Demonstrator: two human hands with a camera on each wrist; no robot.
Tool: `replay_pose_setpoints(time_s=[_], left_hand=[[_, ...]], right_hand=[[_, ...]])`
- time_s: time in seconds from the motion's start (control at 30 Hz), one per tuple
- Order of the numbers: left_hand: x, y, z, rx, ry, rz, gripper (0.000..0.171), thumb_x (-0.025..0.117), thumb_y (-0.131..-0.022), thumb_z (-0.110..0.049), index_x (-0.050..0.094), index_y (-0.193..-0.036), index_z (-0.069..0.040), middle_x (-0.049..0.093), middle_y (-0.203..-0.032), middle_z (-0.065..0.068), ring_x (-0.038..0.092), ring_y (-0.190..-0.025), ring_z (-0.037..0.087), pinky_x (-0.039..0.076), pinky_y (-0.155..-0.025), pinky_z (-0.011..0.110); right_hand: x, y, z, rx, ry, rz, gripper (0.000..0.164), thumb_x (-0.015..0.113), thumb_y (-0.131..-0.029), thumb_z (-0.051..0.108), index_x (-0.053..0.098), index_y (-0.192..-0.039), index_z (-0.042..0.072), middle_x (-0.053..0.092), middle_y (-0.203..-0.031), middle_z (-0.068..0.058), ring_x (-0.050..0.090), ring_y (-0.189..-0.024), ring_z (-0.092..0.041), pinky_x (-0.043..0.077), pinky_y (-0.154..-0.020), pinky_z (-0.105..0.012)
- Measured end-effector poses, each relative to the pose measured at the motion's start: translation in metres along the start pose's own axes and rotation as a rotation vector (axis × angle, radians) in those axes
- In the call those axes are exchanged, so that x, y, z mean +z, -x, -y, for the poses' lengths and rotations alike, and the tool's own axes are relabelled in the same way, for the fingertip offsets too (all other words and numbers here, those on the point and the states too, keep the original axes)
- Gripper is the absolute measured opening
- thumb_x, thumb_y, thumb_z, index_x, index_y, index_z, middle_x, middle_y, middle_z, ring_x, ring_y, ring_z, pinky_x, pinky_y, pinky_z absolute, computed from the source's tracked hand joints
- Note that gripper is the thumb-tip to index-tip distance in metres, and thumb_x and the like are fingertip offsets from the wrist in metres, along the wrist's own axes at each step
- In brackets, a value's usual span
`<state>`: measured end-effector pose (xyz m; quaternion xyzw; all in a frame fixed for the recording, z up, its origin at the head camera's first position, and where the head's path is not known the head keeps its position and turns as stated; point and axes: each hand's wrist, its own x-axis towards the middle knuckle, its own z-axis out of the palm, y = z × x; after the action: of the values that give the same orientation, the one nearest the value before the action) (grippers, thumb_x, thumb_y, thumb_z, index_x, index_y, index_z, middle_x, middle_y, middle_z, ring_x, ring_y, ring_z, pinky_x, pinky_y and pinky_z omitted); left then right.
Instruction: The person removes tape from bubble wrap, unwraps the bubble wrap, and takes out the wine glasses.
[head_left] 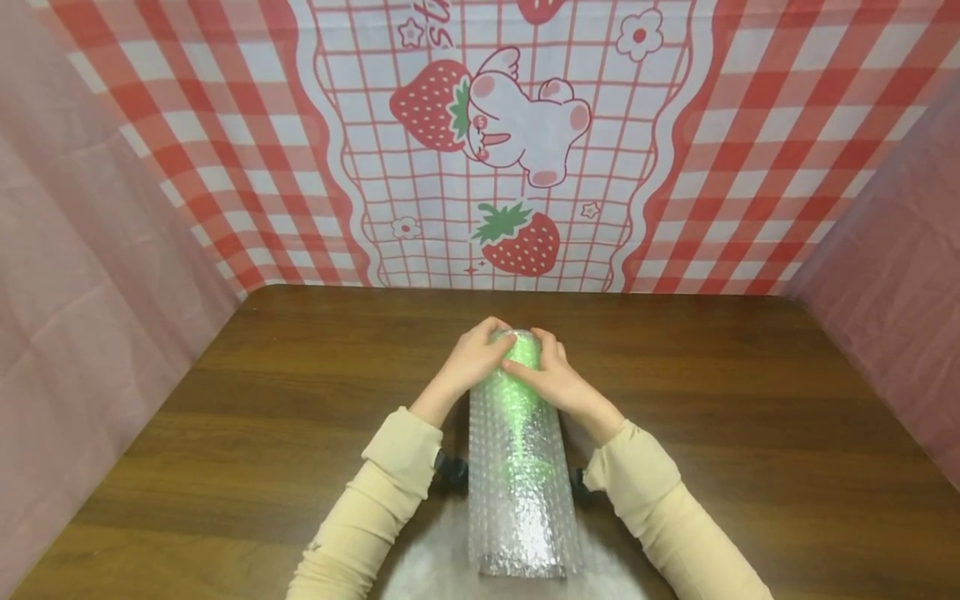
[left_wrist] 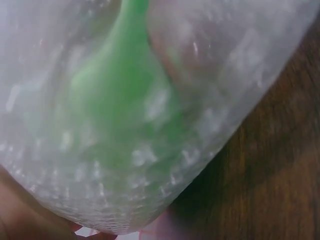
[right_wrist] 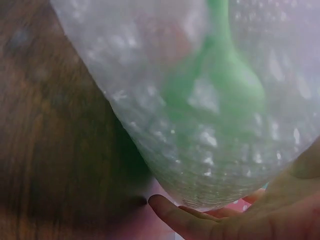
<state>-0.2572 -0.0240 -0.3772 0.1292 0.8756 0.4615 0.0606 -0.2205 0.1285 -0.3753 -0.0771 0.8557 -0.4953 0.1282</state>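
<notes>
A clear bubble wrap sleeve (head_left: pixel 517 508) lies lengthwise in front of the person. Inside it shows a green stemmed thing (head_left: pixel 519 400), shaped like a goblet, blurred by the bubbles. Its broad end faces away, and a thin stem runs back toward the person. At the far end the left hand (head_left: pixel 480 352) holds the wrapped bowl from the left, thumb on top. From the right, the right hand (head_left: pixel 553 375) grips the same end with its thumb across the top. In the wrist views, fingers curl at the rounded end of the wrap, around the green bowl (left_wrist: pixel 125 110).
The bundle is over a brown wooden table (head_left: pixel 300 375). A pale grey sheet (head_left: pixel 435 558) lies beneath its near end. A strawberry-print checked cloth (head_left: pixel 525 150) hangs behind the table, with pink curtains (head_left: pixel 97 208) at both sides.
</notes>
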Motion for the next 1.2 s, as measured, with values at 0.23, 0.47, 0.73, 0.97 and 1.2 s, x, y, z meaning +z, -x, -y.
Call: replay_pose_setpoints(time_s=[0.23, 0.47, 0.73, 0.97, 1.2], left_hand=[[0.000, 0.001, 0.002, -0.001, 0.009, 0.019, 0.037, 0.045, -0.093, -0.037, 0.051, -0.118, -0.012, 0.055, -0.123, 0.010, 0.053, -0.108, 0.028, 0.047, -0.085, 0.042], [-0.002, 0.002, 0.002, 0.011, 0.029, 0.058, 0.034, 0.040, -0.095, -0.033, 0.052, -0.118, -0.011, 0.055, -0.122, 0.010, 0.052, -0.110, 0.028, 0.045, -0.088, 0.045], [-0.008, 0.000, 0.004, -0.001, 0.087, 0.059, 0.032, 0.038, -0.096, -0.030, 0.055, -0.115, -0.010, 0.059, -0.113, 0.008, 0.055, -0.095, 0.022, 0.047, -0.074, 0.031], [-0.011, -0.002, 0.007, 0.020, 0.113, 0.066, 0.031, 0.038, -0.096, -0.029, 0.056, -0.113, -0.010, 0.059, -0.112, 0.008, 0.054, -0.093, 0.020, 0.046, -0.073, 0.029], [-0.015, -0.001, 0.007, 0.031, 0.128, 0.066, 0.030, 0.040, -0.096, -0.026, 0.058, -0.112, -0.009, 0.059, -0.115, 0.009, 0.054, -0.098, 0.021, 0.045, -0.080, 0.031]], right_hand=[[0.000, 0.000, -0.002, 0.011, -0.002, 0.007, 0.085, 0.053, -0.088, 0.044, 0.001, -0.143, 0.006, 0.008, -0.141, -0.027, 0.024, -0.127, -0.041, 0.029, -0.103, -0.056], [-0.001, 0.001, -0.003, 0.042, -0.025, 0.012, 0.084, 0.054, -0.087, 0.044, 0.003, -0.142, 0.006, 0.007, -0.142, -0.026, 0.020, -0.128, -0.040, 0.026, -0.103, -0.057], [-0.002, 0.001, -0.001, 0.049, -0.030, 0.005, 0.082, 0.054, -0.087, 0.042, 0.004, -0.142, 0.007, 0.008, -0.142, -0.025, 0.022, -0.127, -0.039, 0.029, -0.102, -0.055], [-0.002, 0.000, -0.002, 0.063, -0.026, -0.011, 0.082, 0.055, -0.087, 0.041, 0.005, -0.142, 0.006, 0.012, -0.141, -0.025, 0.026, -0.124, -0.039, 0.032, -0.101, -0.052], [-0.003, 0.000, -0.001, 0.072, -0.043, -0.017, 0.083, 0.056, -0.086, 0.040, 0.005, -0.142, 0.006, 0.010, -0.142, -0.024, 0.024, -0.126, -0.038, 0.030, -0.102, -0.053]])
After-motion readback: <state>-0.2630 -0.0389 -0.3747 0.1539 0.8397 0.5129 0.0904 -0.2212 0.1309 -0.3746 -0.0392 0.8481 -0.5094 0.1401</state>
